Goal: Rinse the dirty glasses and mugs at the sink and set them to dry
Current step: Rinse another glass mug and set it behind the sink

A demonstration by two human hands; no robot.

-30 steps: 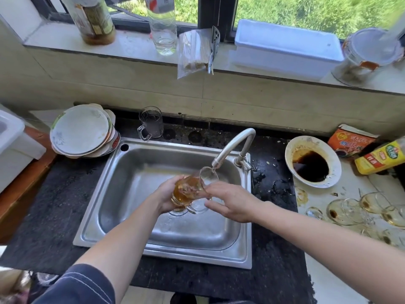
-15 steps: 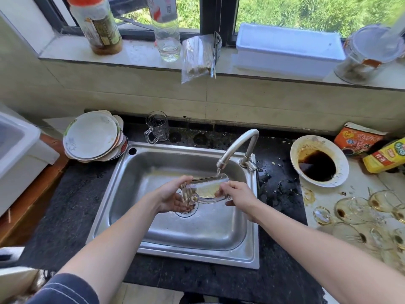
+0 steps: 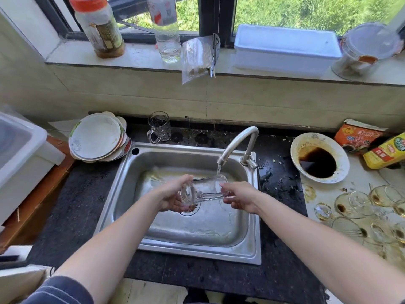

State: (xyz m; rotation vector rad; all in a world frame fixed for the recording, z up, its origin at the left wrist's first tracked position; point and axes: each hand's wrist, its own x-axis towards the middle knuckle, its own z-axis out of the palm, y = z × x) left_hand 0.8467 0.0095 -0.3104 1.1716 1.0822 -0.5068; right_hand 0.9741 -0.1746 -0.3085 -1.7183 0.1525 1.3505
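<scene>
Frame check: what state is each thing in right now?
Tap: running.
Held mug: on its side under the tap, over the sink.
Left hand: grips one end of the held mug.
Right hand: grips the other end.
Second mug: upright, behind the sink.
Bowl: holds dark liquid.
Glasses: stained brown, unwashed.

sink (image 3: 197, 249) set in counter (image 3: 76, 205) | faucet (image 3: 235, 142) on its back-right rim | held mug (image 3: 205, 187) sideways over basin under spout, left hand (image 3: 171, 197) on left end, right hand (image 3: 241, 198) on right end | plate stack (image 3: 96, 137) back-left of sink | second mug (image 3: 159, 128) behind sink | bowl (image 3: 317, 137) right, glasses (image 3: 350, 205) before it
</scene>
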